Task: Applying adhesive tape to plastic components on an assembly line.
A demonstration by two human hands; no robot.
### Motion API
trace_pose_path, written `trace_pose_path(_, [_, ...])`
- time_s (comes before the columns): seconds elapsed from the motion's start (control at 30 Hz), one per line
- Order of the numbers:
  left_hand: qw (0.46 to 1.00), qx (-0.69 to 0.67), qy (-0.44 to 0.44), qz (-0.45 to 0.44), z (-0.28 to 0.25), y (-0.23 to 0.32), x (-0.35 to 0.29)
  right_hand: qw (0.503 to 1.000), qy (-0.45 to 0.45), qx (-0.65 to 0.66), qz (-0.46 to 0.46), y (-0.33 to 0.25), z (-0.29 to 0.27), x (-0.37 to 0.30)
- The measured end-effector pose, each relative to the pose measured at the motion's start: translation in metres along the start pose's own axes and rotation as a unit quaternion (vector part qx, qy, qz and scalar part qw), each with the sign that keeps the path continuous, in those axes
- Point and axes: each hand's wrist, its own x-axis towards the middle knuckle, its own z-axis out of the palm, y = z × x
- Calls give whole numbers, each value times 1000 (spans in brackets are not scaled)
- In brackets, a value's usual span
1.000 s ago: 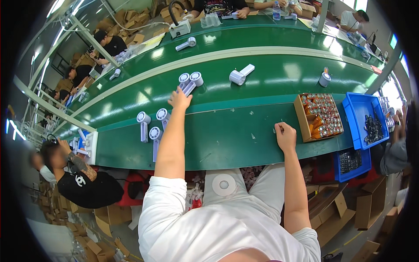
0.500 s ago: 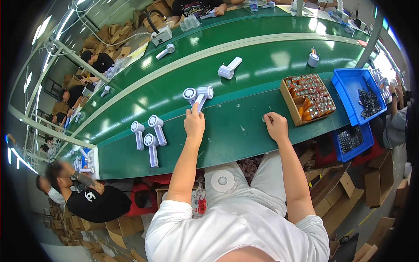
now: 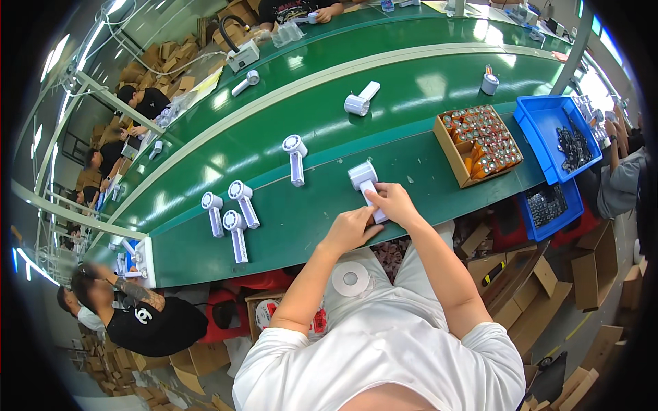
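A white handheld fan (image 3: pixel 362 175) is in front of me, its round head pointing away and its handle toward me. My left hand (image 3: pixel 349 229) is closed round the lower end of the handle. My right hand (image 3: pixel 395 204) grips the same handle from the right, thumb on top. To the left, another white handheld fan (image 3: pixel 296 161) lies at the belt's near edge. Several more fans, one of them a fan with an open handle (image 3: pixel 238 236), lie on the left part of the green table (image 3: pixel 301 219).
A cardboard box (image 3: pixel 473 179) of orange-wrapped battery cells stands at the right. Beside it are a blue bin (image 3: pixel 538 130) of black parts and a lower blue bin (image 3: pixel 548 229). More fans lie on the green conveyor (image 3: pixel 425 89). A white tape roll (image 3: pixel 351 279) rests on my lap.
My left hand has drawn one fan from the belt's edge rightward and nearer. My right hand has moved left onto its handle. The other fan there stays behind.
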Motion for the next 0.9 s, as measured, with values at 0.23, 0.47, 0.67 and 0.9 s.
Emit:
trace_pose_path(0.23, [909,236,228,-257,-50,-75,9,886,248,-371,-122,-11,-5,-5])
trace_pose_path(0.47, [922,267,149,-237,-52,-141,-27,892,227,-374,-112,-32,-39,-13])
trace_pose_path(0.67, [881,269,127,-367,-68,-53,-52,829,414,-367,-87,-28,-148,-4])
trace_pose_path(0.9, [933,217,168,-231,-66,7,-91,766,313,-540,-150,-5,-206,29])
